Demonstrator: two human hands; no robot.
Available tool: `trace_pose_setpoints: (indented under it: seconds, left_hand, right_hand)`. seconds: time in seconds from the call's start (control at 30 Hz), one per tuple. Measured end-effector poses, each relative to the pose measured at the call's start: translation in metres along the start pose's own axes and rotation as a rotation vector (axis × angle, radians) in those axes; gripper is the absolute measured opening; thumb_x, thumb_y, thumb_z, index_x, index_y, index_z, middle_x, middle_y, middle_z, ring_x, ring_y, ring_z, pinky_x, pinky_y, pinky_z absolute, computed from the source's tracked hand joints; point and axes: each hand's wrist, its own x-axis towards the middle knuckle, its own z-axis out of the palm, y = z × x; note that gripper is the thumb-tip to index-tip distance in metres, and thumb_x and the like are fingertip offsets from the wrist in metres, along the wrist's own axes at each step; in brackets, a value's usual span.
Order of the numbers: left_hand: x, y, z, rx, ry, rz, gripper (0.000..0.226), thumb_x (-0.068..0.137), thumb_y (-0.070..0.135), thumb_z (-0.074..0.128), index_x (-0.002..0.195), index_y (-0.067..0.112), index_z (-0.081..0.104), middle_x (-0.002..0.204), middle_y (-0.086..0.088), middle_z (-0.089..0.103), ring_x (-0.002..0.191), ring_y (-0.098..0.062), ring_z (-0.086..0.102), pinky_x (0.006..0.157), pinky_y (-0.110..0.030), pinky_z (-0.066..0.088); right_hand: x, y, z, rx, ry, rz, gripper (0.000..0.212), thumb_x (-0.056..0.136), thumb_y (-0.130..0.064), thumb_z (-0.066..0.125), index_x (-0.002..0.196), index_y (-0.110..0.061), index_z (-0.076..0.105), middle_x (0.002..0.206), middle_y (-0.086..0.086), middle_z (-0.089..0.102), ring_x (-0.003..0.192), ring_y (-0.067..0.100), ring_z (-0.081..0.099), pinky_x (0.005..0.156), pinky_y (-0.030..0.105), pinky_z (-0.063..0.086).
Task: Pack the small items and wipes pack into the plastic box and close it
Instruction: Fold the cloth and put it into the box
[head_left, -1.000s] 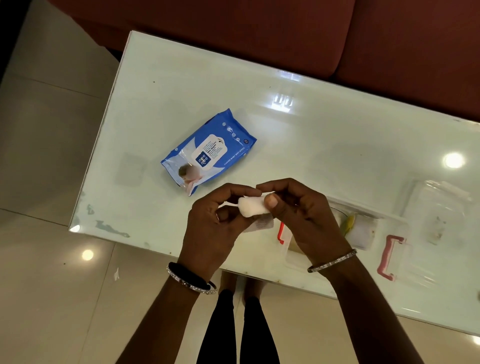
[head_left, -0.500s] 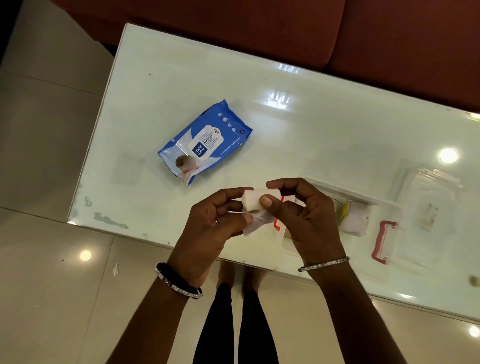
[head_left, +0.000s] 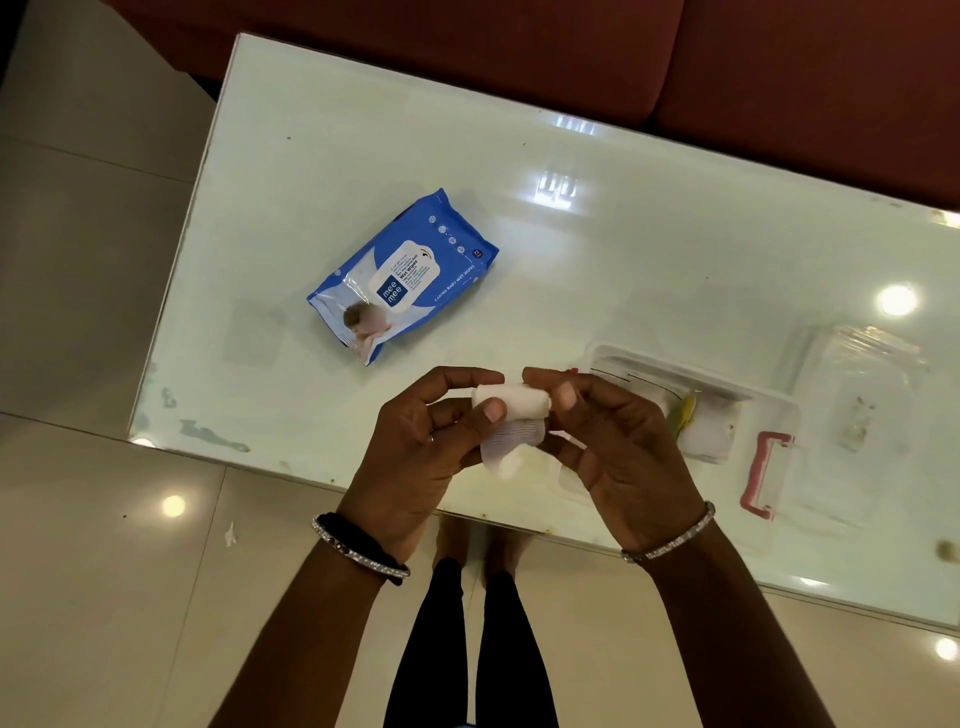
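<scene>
Both hands hold a small white gauze roll (head_left: 511, 402) above the table's near edge, a loose tail of gauze hanging below it. My left hand (head_left: 421, 447) pinches its left end, and my right hand (head_left: 618, 441) grips its right end. A blue wipes pack (head_left: 402, 275) lies flat on the table, up and left of my hands. The clear plastic box (head_left: 769, 415) with pink latches stands open to the right of my right hand, with white and yellow small items (head_left: 701, 421) inside. Its clear lid (head_left: 862, 384) lies further right.
The glossy white table (head_left: 623, 249) has its near edge just under my hands and its left edge beside the wipes pack. A red sofa (head_left: 571, 57) runs along the far side. My legs and the tiled floor (head_left: 104, 571) show below.
The hands have shifted slightly and turned the gauze roll; more of the loose tail now hangs below it. The wipes pack and box have not moved on the table.
</scene>
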Motion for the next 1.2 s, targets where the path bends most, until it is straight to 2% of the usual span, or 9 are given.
trace_pose_setpoints:
  seconds: [0.1,0.27,0.47,0.6,0.73,0.87,0.97,1.07,1.2]
  left_hand:
    - [0.002,-0.002,0.0,0.048,-0.002,0.016,0.031,0.077,0.013,0.07,0.108,0.01,0.066,0.097,-0.012,0.076,0.092,-0.025,0.073,0.077,-0.035,0.06]
    - [0.005,-0.003,0.003,0.086,-0.005,0.044,0.028,0.078,-0.002,0.07,0.105,0.007,0.066,0.106,-0.012,0.074,0.095,-0.023,0.072,0.079,-0.037,0.059]
    - [0.008,-0.002,0.005,-0.031,0.056,-0.093,0.057,0.058,0.033,0.079,0.112,0.016,0.068,0.101,-0.011,0.076,0.094,-0.025,0.073,0.073,-0.031,0.06]
    - [0.01,-0.007,0.005,0.028,0.082,-0.106,0.045,0.066,0.026,0.074,0.108,0.011,0.071,0.101,-0.013,0.076,0.096,-0.027,0.072,0.075,-0.032,0.061]
    - [0.01,-0.007,0.006,0.056,0.084,-0.057,0.039,0.065,0.021,0.076,0.103,0.014,0.073,0.099,-0.008,0.076,0.09,-0.024,0.074,0.069,-0.029,0.06]
    - [0.01,-0.008,0.006,0.103,0.047,-0.026,0.032,0.071,0.007,0.076,0.103,0.013,0.073,0.098,-0.004,0.076,0.085,-0.018,0.074,0.068,-0.022,0.057]
    - [0.009,-0.008,0.007,0.084,0.034,-0.05,0.038,0.069,0.008,0.078,0.106,0.013,0.072,0.098,-0.004,0.076,0.085,-0.017,0.074,0.071,-0.025,0.059]
    - [0.01,-0.007,0.01,-0.018,0.053,-0.156,0.053,0.058,0.03,0.078,0.109,0.016,0.07,0.098,-0.007,0.076,0.089,-0.019,0.074,0.073,-0.028,0.06]
    - [0.013,-0.007,0.012,-0.026,0.04,-0.228,0.052,0.065,0.037,0.071,0.111,0.012,0.07,0.103,-0.013,0.075,0.094,-0.025,0.073,0.076,-0.03,0.061]
  right_hand:
    - [0.0,-0.001,-0.002,-0.04,0.043,0.079,0.045,0.078,-0.034,0.07,0.118,-0.014,0.069,0.101,0.018,0.069,0.084,0.028,0.071,0.072,0.039,0.059]
    - [0.005,0.001,-0.005,-0.083,0.057,0.087,0.037,0.078,-0.023,0.071,0.108,-0.002,0.071,0.093,0.016,0.073,0.075,0.024,0.072,0.064,0.035,0.058]
    - [0.008,0.003,-0.012,-0.125,0.009,0.002,0.043,0.07,-0.013,0.078,0.112,-0.007,0.071,0.101,0.01,0.076,0.087,0.029,0.074,0.082,0.04,0.059]
    - [0.007,0.004,-0.016,-0.107,-0.017,0.022,0.046,0.068,-0.01,0.08,0.113,-0.006,0.07,0.109,0.022,0.072,0.096,0.044,0.069,0.083,0.055,0.058]
    - [0.008,0.0,-0.016,-0.02,-0.012,0.133,0.046,0.073,-0.019,0.077,0.118,-0.013,0.068,0.094,0.005,0.074,0.085,0.024,0.073,0.07,0.041,0.059]
    - [0.01,0.001,-0.015,-0.089,0.035,0.123,0.04,0.075,-0.026,0.073,0.11,-0.006,0.071,0.086,0.005,0.071,0.075,0.022,0.072,0.066,0.034,0.059]
    - [0.011,0.003,-0.018,-0.118,0.044,0.079,0.031,0.076,-0.017,0.074,0.102,0.0,0.073,0.092,0.009,0.072,0.082,0.025,0.073,0.07,0.037,0.06]
    - [0.011,0.005,-0.023,-0.138,0.02,0.053,0.03,0.073,-0.015,0.079,0.101,-0.007,0.075,0.092,0.006,0.076,0.084,0.025,0.074,0.076,0.032,0.058]
    - [0.011,0.007,-0.028,-0.19,0.015,-0.006,0.028,0.067,-0.015,0.081,0.094,-0.011,0.077,0.113,0.008,0.074,0.105,0.036,0.068,0.093,0.045,0.055]
